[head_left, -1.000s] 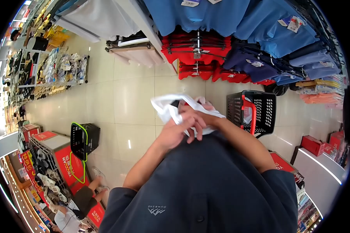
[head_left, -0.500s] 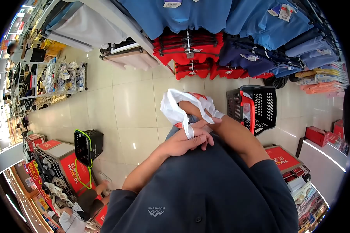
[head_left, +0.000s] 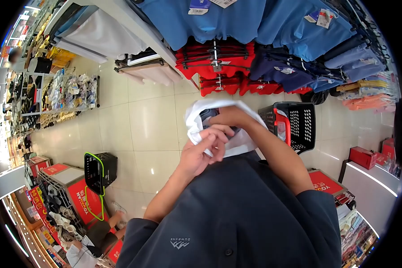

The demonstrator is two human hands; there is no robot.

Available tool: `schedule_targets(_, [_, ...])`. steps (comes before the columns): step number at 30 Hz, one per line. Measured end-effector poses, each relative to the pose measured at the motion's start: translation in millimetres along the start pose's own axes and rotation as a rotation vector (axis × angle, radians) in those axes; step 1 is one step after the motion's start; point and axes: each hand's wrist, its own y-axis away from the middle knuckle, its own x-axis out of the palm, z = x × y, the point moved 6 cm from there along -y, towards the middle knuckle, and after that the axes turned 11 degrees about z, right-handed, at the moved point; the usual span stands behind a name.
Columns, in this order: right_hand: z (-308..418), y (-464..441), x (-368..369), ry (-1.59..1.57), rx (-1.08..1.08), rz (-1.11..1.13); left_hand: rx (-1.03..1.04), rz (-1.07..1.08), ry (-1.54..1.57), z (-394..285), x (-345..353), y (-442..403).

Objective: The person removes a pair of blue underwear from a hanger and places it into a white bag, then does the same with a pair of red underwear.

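Glossy cream tiled floor (head_left: 154, 118), white rack post (head_left: 138, 32), red-panelled display stand (head_left: 79, 198), white strip light (head_left: 372, 179)

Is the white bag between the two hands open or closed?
Open. The white bag's mouth gapes wide, something dark shows inside, and the right hand is in the opening.

White bag (head_left: 245, 144), charcoal shirt (head_left: 254, 210).
I see red tops (head_left: 219, 85), blue tops (head_left: 223, 22), a black basket (head_left: 299, 106) with red handle (head_left: 287, 128), cream floor tiles (head_left: 152, 120).
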Motion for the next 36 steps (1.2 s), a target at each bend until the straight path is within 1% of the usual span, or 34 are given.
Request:
schedule_targets(1, [-27, -17, 5, -0.104, -0.101, -0.054, -0.007, 0.001, 0.003, -3, -1, 0])
schedule_targets(3, [-18, -11, -5, -0.146, -0.364, -0.091, 0.089, 0.030, -0.006, -18, -3, -2])
schedule_targets(4, [8, 16, -10, -0.358, -0.143, 0.028, 0.114, 0.002, -0.038, -25, 0, -2])
schedule_targets(5, [13, 22, -16, -0.361, -0.147, 0.022, 0.111, 0.007, -0.041, -29, 0, -2])
schedule_targets(7, [-2, 30, -11, -0.405, 0.134, 0.184, 0.129, 0.044, -0.038, -35, 2, 0])
schedule_targets(9, [-7, 37, -9, -0.468, 0.154, 0.178, 0.128, 0.040, -0.031, -37, 5, 0])
schedule_targets(11, [-8, 39, -7, -0.487, 0.063, 0.123, 0.125, 0.059, -0.032, -38, 8, 0])
schedule_targets(12, [-11, 38, -3, -0.491, 0.063, 0.124, 0.121, 0.057, -0.032, -39, 8, -1])
schedule_targets(14, [-13, 36, -10, -0.466, -0.042, -0.121, 0.143, 0.031, -0.004, -43, 6, -2])
schedule_targets(15, [-2, 42, -11, -0.592, 0.038, -0.072, 0.138, 0.032, -0.004, -45, 6, -3])
schedule_targets(17, [1, 37, -4, -0.894, -0.135, -0.146, 0.136, 0.092, -0.022, -49, 9, -5])
schedule_targets(18, [6, 41, -3, -0.964, -0.036, -0.082, 0.105, 0.097, -0.042, -50, 11, -4])
schedule_targets(19, [13, 44, -4, -0.966, -0.038, -0.081, 0.104, 0.096, -0.045, -51, 12, -4])
schedule_targets(21, [17, 51, -8, -0.839, 0.028, -0.196, 0.096, 0.087, -0.096, -55, 12, -6])
schedule_targets(22, [19, 49, -14, -0.526, -0.234, -0.255, 0.104, 0.088, -0.101, -57, 10, -7])
schedule_targets(23, [18, 50, -14, -0.400, -0.392, -0.221, 0.136, 0.068, -0.106, -59, 5, -7])
schedule_targets(25, [12, 64, -15, -0.232, -0.269, -0.209, 0.174, 0.048, -0.110, -62, -3, -9])
schedule_targets(26, [13, 72, -15, -0.224, -0.272, -0.205, 0.176, -0.005, -0.082, -64, -10, -11])
schedule_targets(28, [25, 96, -26, -0.288, -0.492, -0.339, 0.181, -0.078, -0.069, -65, -17, -13])
schedule_targets(29, [28, 103, -29, -0.278, -0.497, -0.339, 0.191, -0.074, -0.069, -64, -19, -13])
schedule_targets(31, [26, 118, -40, -0.633, -0.532, -0.381, 0.148, -0.164, -0.121, -58, -28, -14])
schedule_targets(32, [30, 126, -44, -0.722, -0.623, -0.445, 0.153, -0.151, -0.121, -57, -26, -17])
schedule_targets(34, [41, 136, -56, -0.762, -0.602, -0.466, 0.134, -0.247, -0.273, -54, -25, -19])
schedule_targets(36, [45, 146, -61, -0.866, -0.544, -0.533, 0.115, -0.192, -0.306, -49, -21, -23])
